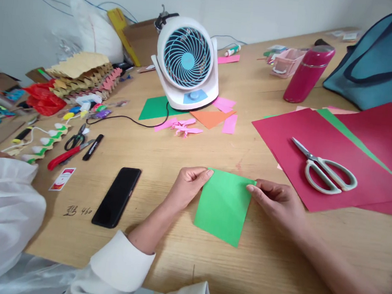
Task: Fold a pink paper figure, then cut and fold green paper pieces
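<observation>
A square of green paper [224, 207] is held up near the front of the table between my two hands. My left hand [192, 183] pinches its upper left corner, thumb on top. At the upper right corner my right hand [272, 198] grips the sheet between thumb and fingers. A faint crease runs across the paper. To the right, white-handled scissors [330, 171] lie on large red paper sheets [288, 128]. A black phone [116, 197] rests on the table left of my left hand.
A small white fan [187, 63] stands at the back, with pink paper figures [185, 128] and an orange scrap [212, 119] before it. A magenta bottle [309, 74] and blue bag [380, 63] stand back right. Another person's white sleeve [3, 207] is at left, near red-handled pliers [65, 156].
</observation>
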A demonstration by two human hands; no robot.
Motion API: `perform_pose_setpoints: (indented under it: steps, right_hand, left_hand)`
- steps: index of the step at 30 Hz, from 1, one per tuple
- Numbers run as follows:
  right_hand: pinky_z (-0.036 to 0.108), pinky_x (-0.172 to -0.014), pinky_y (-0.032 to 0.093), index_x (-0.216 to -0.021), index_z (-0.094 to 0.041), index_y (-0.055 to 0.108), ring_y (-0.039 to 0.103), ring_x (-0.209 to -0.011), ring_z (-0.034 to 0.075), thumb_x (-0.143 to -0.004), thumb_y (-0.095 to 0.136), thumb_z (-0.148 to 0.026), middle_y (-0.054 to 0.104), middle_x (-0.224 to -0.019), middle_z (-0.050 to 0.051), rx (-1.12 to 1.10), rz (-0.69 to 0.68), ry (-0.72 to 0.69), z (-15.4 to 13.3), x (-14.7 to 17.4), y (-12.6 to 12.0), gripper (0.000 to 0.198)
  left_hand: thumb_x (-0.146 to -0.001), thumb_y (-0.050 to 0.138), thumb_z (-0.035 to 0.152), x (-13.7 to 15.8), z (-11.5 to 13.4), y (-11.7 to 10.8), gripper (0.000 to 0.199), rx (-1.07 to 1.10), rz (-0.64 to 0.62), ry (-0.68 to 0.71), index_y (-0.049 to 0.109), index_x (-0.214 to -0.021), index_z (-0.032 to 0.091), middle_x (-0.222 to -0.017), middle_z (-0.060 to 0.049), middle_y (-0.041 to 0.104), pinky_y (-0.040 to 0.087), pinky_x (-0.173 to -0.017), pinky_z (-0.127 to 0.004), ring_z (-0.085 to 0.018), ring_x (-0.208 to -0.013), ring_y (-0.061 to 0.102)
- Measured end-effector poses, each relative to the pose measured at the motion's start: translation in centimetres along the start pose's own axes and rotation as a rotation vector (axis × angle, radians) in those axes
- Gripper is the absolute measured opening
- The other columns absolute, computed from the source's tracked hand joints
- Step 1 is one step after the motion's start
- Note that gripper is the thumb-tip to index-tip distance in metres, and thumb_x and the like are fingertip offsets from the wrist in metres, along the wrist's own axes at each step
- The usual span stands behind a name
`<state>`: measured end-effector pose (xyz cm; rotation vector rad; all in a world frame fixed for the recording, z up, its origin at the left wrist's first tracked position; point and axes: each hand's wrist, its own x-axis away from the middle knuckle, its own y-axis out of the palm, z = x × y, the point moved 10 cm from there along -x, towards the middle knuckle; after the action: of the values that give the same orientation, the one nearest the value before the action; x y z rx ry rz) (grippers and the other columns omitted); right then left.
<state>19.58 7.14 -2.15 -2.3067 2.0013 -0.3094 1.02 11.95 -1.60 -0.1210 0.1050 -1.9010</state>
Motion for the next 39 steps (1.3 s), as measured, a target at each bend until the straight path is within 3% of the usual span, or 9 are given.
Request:
perform_pose_setpoints:
  steps: [7,16,24,29,32,39]
  right_hand:
    - [0.029,-0.056,0.026,-0.061,-0.020,0.043,0.032,-0.060,0.013,-0.092,0.053,-0.052,0.032,-0.062,-0.003,0.015,0.008,-0.043,-0.9,0.1,-0.1,0.046]
    - [0.029,-0.055,0.030,-0.060,-0.021,0.043,0.036,-0.058,0.013,-0.093,0.050,-0.052,0.039,-0.061,-0.002,0.105,-0.047,-0.064,-1.6,0.0,0.3,0.046]
    - [0.028,-0.054,0.030,-0.062,-0.020,0.042,0.039,-0.059,0.013,-0.095,0.050,-0.048,0.042,-0.062,-0.002,0.181,-0.168,-0.124,-1.4,0.2,2.1,0.044]
    - [0.028,-0.055,0.030,-0.062,-0.020,0.043,0.039,-0.060,0.013,-0.096,0.048,-0.048,0.042,-0.063,-0.002,0.168,-0.129,-0.136,-1.6,0.2,1.8,0.044]
    - [0.027,-0.055,0.032,-0.066,-0.020,0.045,0.041,-0.062,0.013,-0.096,0.048,-0.051,0.043,-0.065,-0.002,0.154,-0.190,-0.103,-1.2,0.3,2.4,0.043]
    - [0.026,-0.054,0.028,-0.063,-0.019,0.041,0.037,-0.059,0.011,-0.097,0.047,-0.051,0.040,-0.064,-0.003,0.209,-0.288,-0.154,-1.3,0.8,3.7,0.047]
  left_hand:
    - [-0.088,0.058,0.049,0.1,0.3,0.4,0.050,-0.029,-0.029,-0.004,0.035,-0.057,0.018,-0.060,0.004,0.027,0.023,-0.055,-0.024,-0.008,-0.058,0.027]
    - [-0.088,0.056,0.049,0.2,0.3,0.7,0.050,-0.049,-0.041,-0.027,0.031,-0.057,0.019,-0.059,0.005,0.024,0.020,-0.054,-0.025,-0.008,-0.057,0.024]
    - [-0.091,0.053,0.048,1.1,0.0,3.2,0.049,-0.123,-0.174,-0.047,0.031,-0.058,0.019,-0.060,0.005,0.023,0.018,-0.053,-0.025,-0.008,-0.056,0.025]
    - [-0.091,0.051,0.051,1.3,-0.6,3.7,0.047,-0.117,-0.166,-0.083,0.034,-0.062,0.019,-0.061,0.005,0.027,0.019,-0.052,-0.024,-0.008,-0.055,0.027]
    - [-0.091,0.051,0.051,1.5,-0.6,4.1,0.048,-0.132,-0.183,-0.091,0.034,-0.060,0.019,-0.060,0.005,0.027,0.019,-0.052,-0.024,-0.008,-0.055,0.027]
    - [-0.094,0.044,0.049,2.0,-0.4,5.5,0.047,-0.263,-0.324,-0.068,0.030,-0.059,0.019,-0.059,0.004,0.024,0.018,-0.052,-0.026,-0.009,-0.055,0.026]
